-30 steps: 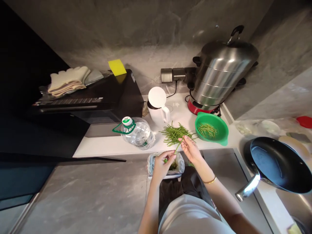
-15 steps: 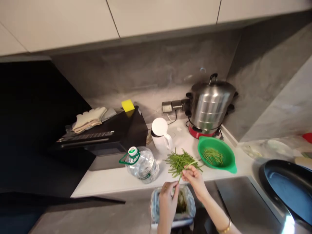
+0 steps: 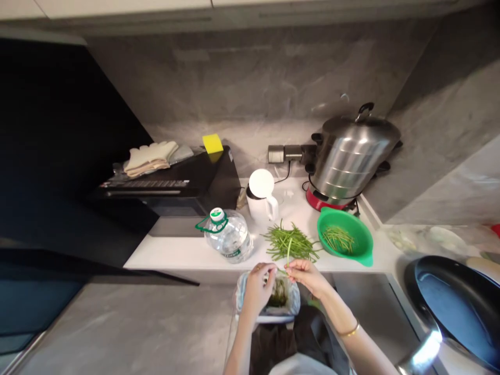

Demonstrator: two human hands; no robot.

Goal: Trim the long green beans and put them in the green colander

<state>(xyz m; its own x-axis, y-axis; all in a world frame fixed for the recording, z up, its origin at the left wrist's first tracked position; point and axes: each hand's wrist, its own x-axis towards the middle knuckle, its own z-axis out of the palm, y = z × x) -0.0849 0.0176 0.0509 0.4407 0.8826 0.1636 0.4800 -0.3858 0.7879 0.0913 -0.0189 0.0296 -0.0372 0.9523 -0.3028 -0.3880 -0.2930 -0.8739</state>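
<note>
From my seat the biggest thing on screen is one black appliance [image 3: 172, 182], sitting at the left end of the white counter [image 3: 175, 255]. On its top lie a stack of pale cloths [image 3: 150, 156] and one yellow sponge [image 3: 213, 143]. Next in size is one steel steamer pot [image 3: 353, 153] with its lid on, standing in the back corner. One dark pan [image 3: 464, 302] lies at the right. Then I count one green colander [image 3: 322, 232] with a few cut stems inside, one clear water bottle [image 3: 228, 237] with a green cap, and one white jug [image 3: 262, 198] behind it. One lined bin [image 3: 269, 312] sits below the counter edge.

A pile of green stems [image 3: 291, 245] lies on the counter between the bottle and the colander, too tangled for me to count.

Both hands hover over the bin. The right hand [image 3: 308, 273] pinches one green stem [image 3: 288, 252] at its lower end, and the stem stands nearly upright in front of the pile. The left hand [image 3: 255, 286] is just beside it with its fingers curled in. I cannot tell whether they grip anything.

The pan is cut off by the right and bottom edges. The bin's contents read only as a dark green blur.
</note>
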